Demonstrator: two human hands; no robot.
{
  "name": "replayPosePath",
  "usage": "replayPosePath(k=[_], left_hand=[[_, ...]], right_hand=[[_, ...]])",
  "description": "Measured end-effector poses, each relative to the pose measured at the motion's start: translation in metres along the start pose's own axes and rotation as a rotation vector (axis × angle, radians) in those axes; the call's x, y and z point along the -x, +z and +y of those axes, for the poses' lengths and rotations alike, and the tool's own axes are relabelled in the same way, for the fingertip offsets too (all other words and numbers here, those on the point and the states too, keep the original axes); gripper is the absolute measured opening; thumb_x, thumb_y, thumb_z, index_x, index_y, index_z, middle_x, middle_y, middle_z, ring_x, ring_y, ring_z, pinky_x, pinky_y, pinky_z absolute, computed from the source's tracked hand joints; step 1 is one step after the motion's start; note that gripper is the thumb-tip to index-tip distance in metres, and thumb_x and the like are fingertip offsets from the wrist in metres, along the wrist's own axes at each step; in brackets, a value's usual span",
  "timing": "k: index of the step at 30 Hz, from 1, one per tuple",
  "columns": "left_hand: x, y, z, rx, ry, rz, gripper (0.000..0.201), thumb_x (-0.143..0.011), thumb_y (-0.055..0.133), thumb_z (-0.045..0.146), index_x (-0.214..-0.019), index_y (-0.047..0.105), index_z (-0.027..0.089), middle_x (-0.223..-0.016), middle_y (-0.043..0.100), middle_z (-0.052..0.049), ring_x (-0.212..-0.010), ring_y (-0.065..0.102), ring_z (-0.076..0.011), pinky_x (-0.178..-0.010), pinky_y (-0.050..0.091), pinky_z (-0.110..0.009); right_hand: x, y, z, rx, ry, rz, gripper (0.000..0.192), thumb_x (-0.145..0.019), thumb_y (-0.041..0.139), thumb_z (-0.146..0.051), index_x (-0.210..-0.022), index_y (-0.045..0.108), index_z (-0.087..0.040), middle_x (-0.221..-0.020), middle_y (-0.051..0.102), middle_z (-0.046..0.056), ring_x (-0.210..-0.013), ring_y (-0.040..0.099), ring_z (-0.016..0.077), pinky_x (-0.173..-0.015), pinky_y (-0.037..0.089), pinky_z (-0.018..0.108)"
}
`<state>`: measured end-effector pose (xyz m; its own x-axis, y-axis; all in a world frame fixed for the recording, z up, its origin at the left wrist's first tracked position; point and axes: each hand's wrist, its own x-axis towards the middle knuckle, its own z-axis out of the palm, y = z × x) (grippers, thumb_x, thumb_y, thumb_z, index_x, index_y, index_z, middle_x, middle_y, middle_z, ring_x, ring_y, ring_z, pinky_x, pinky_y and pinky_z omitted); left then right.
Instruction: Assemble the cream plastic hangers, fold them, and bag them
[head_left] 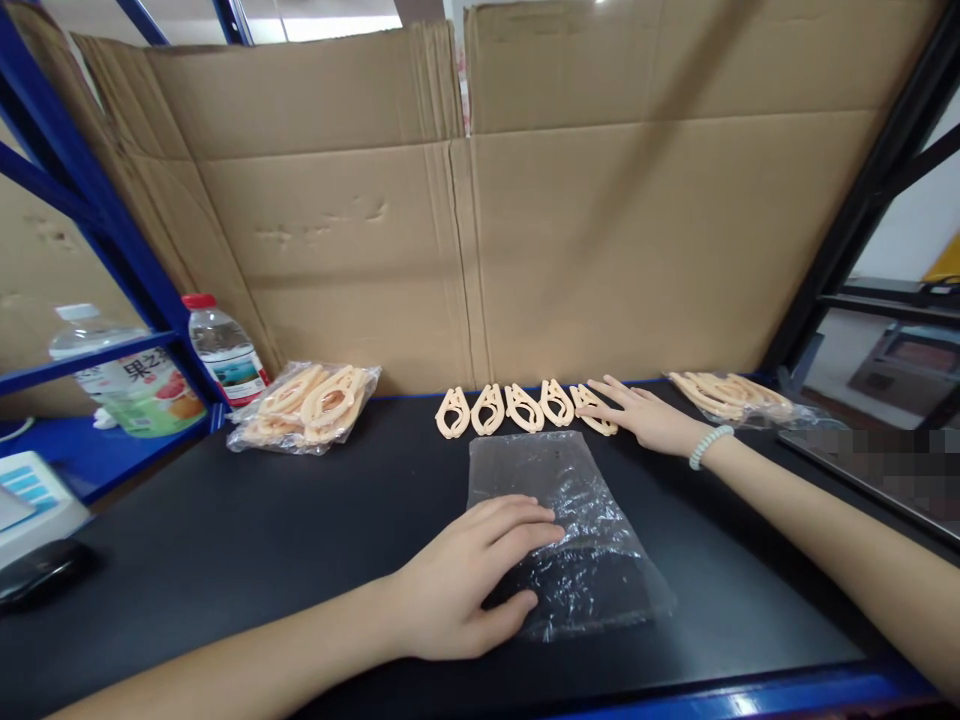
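Clear plastic, crinkled and shiny: a flat empty bag (566, 530) lies near the front of the black table (225, 540), its long axis running near to far. The left hand (465, 580) rests flat on its left edge, fingers loosely spread, pinning rather than gripping it. Farther back, five peach plastic clips (521, 408) sit in a left-to-right row, each pointing away; the right hand (645, 415), open, touches the rightmost.
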<state>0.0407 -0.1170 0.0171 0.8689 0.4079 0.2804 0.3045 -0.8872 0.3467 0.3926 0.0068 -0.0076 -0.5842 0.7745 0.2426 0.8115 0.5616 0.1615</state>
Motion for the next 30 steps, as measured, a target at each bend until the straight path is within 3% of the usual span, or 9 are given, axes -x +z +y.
replayPosePath(k=[7, 12, 15, 19, 22, 24, 28, 30], left_hand=[[0.002, 0.000, 0.001, -0.005, 0.023, 0.016, 0.051, -0.086, 0.055, 0.020, -0.135, 0.044, 0.021, -0.137, 0.052, -0.009, -0.130, 0.045, -0.0220, -0.112, 0.036, -0.039], [0.002, 0.001, 0.001, -0.009, 0.011, 0.019, 0.048, -0.087, 0.053, 0.021, -0.134, 0.045, 0.022, -0.136, 0.053, -0.010, -0.128, 0.047, -0.0225, -0.109, 0.039, -0.040], [0.001, 0.001, 0.001, -0.016, 0.004, 0.028, 0.044, -0.086, 0.053, 0.020, -0.130, 0.047, 0.022, -0.136, 0.053, -0.009, -0.127, 0.047, -0.0230, -0.108, 0.039, -0.041], [0.001, 0.001, 0.002, -0.022, -0.004, 0.037, 0.037, -0.085, 0.054, 0.017, -0.121, 0.051, 0.022, -0.133, 0.055, -0.009, -0.125, 0.049, -0.0239, -0.106, 0.040, -0.042], [0.001, 0.002, 0.002, -0.042, 0.003, 0.061, 0.032, -0.083, 0.053, 0.012, -0.114, 0.051, 0.021, -0.130, 0.057, -0.010, -0.123, 0.050, -0.0245, -0.103, 0.043, -0.042], [0.000, 0.003, 0.001, -0.055, 0.005, 0.084, 0.031, -0.082, 0.051, 0.009, -0.111, 0.051, 0.020, -0.127, 0.058, -0.010, -0.120, 0.052, -0.0238, -0.101, 0.045, -0.041], [0.002, 0.006, -0.003, -0.056, -0.001, 0.128, 0.026, -0.085, 0.044, 0.004, -0.105, 0.051, 0.020, -0.125, 0.058, -0.009, -0.115, 0.055, -0.0203, -0.096, 0.048, -0.036], [0.003, 0.008, -0.005, -0.046, -0.017, 0.146, 0.023, -0.086, 0.042, 0.002, -0.100, 0.050, 0.020, -0.125, 0.057, -0.009, -0.112, 0.056, -0.0188, -0.093, 0.050, -0.033]], right_hand=[[0.000, -0.007, 0.000, -0.162, -0.019, -0.046, 0.072, -0.073, 0.033, 0.009, -0.134, 0.052, -0.025, -0.157, 0.028, 0.008, -0.146, 0.013, 0.0294, -0.107, 0.037, 0.054], [0.000, -0.015, -0.006, -0.208, 0.052, -0.166, 0.056, -0.085, 0.041, -0.009, -0.135, 0.048, -0.032, -0.147, 0.045, 0.006, -0.143, 0.022, 0.0345, -0.105, 0.028, 0.069], [0.001, -0.022, -0.013, -0.222, 0.053, -0.166, 0.042, -0.090, 0.046, -0.029, -0.132, 0.051, -0.033, -0.139, 0.052, 0.007, -0.141, 0.030, 0.0358, -0.105, 0.030, 0.067], [0.005, -0.029, -0.017, -0.228, 0.108, -0.222, 0.048, -0.091, 0.043, -0.040, -0.138, 0.047, -0.030, -0.150, 0.039, 0.011, -0.142, 0.024, 0.0375, -0.106, 0.026, 0.066], [0.010, -0.035, -0.013, -0.232, 0.162, -0.316, 0.058, -0.084, 0.047, -0.027, -0.141, 0.042, -0.032, -0.154, 0.034, 0.007, -0.145, 0.012, 0.0391, -0.107, 0.017, 0.070], [0.013, -0.039, -0.008, -0.241, 0.136, -0.325, 0.069, -0.073, 0.047, -0.014, -0.140, 0.044, -0.031, -0.148, 0.043, 0.006, -0.143, 0.020, 0.0384, -0.109, 0.022, 0.065], [0.020, -0.044, 0.002, -0.289, 0.078, -0.275, 0.077, -0.062, 0.046, -0.007, -0.137, 0.049, -0.025, -0.127, 0.056, 0.010, -0.119, 0.055, 0.0292, -0.101, 0.042, 0.043], [0.024, -0.046, 0.004, -0.307, 0.087, -0.273, 0.077, -0.062, 0.047, -0.008, -0.137, 0.050, -0.022, -0.125, 0.058, 0.011, -0.111, 0.059, 0.0267, -0.098, 0.045, 0.038]])
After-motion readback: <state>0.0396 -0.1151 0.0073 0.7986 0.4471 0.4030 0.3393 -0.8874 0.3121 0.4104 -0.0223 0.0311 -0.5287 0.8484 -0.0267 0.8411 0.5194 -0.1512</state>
